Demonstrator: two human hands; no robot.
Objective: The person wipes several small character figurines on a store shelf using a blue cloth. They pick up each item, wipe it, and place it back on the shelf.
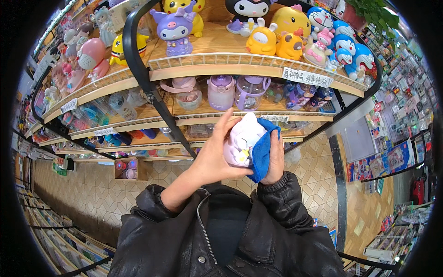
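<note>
In front of my chest I hold a small white and pale pink figurine point(241, 138) with pointed ears and a yellow detail on its front. My left hand point(213, 154) grips it from the left, thumb along the lower side and fingers round the upper side. A blue cloth point(262, 151) lies against the figurine's right side. My right hand point(276, 159) presses that cloth to the figurine, palm turned inward; part of this hand is hidden behind the cloth.
Ahead stands a black-framed wooden shelf point(203, 69). Its top tier carries a purple figurine point(175, 30) and a yellow chick figurine point(291, 22); clear-and-purple bottles point(221, 91) stand below. A cardboard box point(130, 170) rests on the tiled floor point(83, 194). Hanging packets point(406, 92) cover the right side.
</note>
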